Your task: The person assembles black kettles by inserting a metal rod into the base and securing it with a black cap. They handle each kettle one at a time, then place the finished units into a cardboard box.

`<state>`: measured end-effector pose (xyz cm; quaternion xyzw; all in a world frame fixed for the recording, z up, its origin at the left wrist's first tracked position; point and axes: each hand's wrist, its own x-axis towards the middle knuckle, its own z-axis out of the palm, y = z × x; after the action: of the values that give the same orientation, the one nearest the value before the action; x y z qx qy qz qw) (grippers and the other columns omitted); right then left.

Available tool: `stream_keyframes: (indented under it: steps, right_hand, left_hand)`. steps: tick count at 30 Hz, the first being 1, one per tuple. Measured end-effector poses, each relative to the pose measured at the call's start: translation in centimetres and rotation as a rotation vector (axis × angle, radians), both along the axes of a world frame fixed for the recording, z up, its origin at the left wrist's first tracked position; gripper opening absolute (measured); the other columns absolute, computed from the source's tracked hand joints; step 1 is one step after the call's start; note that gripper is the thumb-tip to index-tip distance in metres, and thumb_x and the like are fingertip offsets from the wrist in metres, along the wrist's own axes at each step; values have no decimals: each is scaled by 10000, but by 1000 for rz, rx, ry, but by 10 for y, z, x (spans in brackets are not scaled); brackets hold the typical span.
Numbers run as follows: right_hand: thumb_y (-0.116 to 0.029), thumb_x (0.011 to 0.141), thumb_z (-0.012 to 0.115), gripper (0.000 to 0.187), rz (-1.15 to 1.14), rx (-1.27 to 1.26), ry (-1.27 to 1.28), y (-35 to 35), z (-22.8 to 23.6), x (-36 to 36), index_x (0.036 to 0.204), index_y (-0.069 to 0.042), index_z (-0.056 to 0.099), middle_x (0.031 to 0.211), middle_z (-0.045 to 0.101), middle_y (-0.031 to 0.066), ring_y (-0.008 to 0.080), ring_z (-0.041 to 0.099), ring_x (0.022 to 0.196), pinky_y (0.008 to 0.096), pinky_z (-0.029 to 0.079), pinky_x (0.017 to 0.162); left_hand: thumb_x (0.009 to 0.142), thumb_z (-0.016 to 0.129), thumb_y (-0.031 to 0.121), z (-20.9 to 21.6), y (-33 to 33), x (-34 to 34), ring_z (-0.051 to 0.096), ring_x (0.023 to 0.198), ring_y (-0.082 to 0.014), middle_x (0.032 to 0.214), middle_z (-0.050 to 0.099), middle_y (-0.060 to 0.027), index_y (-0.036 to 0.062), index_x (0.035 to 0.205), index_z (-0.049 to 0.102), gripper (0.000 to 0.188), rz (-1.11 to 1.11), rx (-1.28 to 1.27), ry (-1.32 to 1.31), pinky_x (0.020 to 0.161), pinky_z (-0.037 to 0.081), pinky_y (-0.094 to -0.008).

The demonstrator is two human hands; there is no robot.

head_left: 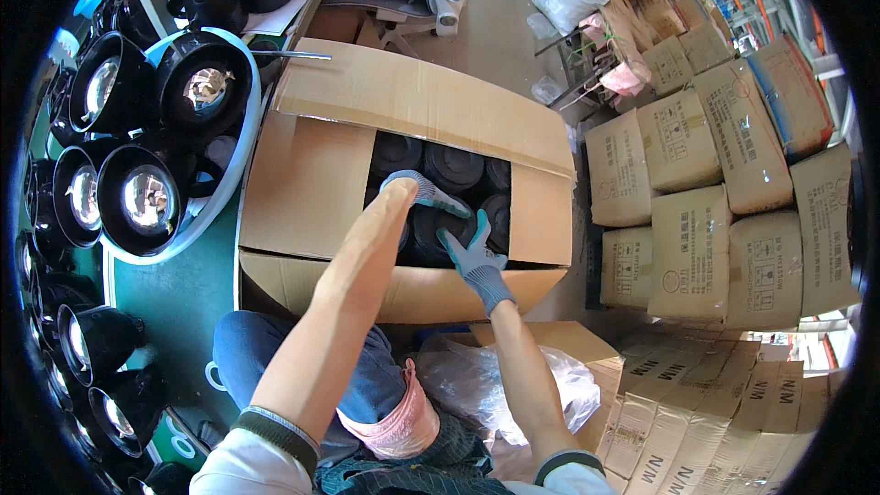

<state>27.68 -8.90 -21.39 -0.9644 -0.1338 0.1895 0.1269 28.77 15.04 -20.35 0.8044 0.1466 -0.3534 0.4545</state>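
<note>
Both my hands wear grey gloves with blue-green palms and reach into an uncovered cardboard box (307,179). Inside it stand several black round, lid-like things (453,163) packed closely together. My left hand (423,192) lies over the far side of one black round thing (431,240), its fingers stretched out and its thumb hidden. On that thing's right side rests my right hand (478,257), thumb and forefinger spread wide apart. The lower parts of these round things are hidden within the box.
Black pots with shiny insides (147,197) crowd the green table (170,298) on the left, some in a pale blue tub (240,142). Closed cartons (683,142) are stacked at right. Clear plastic (559,376) lies by my right forearm. Another person sits beyond the box.
</note>
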Motion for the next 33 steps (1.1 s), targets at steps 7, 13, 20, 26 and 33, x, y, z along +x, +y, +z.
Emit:
stream_keyframes:
  steps: [7,13,20,26,33]
  right_hand:
    - [-417,800,898,849,-316,723,146,15,23,-11,1491,-106,515,1207,694,99,113,647,781,272,533,625]
    - [-318,918,806,661,-453,995,59,1,30,-17,1454,-29,550,1378,625,102,217,600,1203,335,480,1036]
    - [-306,917,789,601,-676,1328,303,3,63,-42,1450,-165,550,1372,615,113,318,630,1204,481,598,914]
    - [-73,897,779,625,-317,1485,239,-5,124,-87,1460,28,525,1399,610,150,248,613,1230,379,512,1077]
    - [-196,799,893,761,533,1174,657,118,151,-223,1442,-6,533,1304,619,102,201,622,1137,351,551,969]
  left_hand:
    - [803,610,849,-1,17,-28,523,1407,-288,1489,597,-150,40,1437,604,1028,15,36,-173,1181,352,-448]
    - [799,591,872,69,-4,-29,688,1145,-295,1287,718,-192,5,1309,699,1011,36,56,-244,963,499,-443]
    - [763,577,903,101,-21,-33,701,1177,-338,1249,723,-230,5,1261,726,1038,124,165,-368,1013,531,-406]
    - [763,746,692,199,-44,-182,554,1260,-467,1275,623,-306,8,1370,603,926,548,189,-659,1089,459,-490]
    - [897,766,400,181,-26,-428,641,1207,-267,1300,683,-163,14,1383,604,641,1340,51,-750,1023,501,-408]
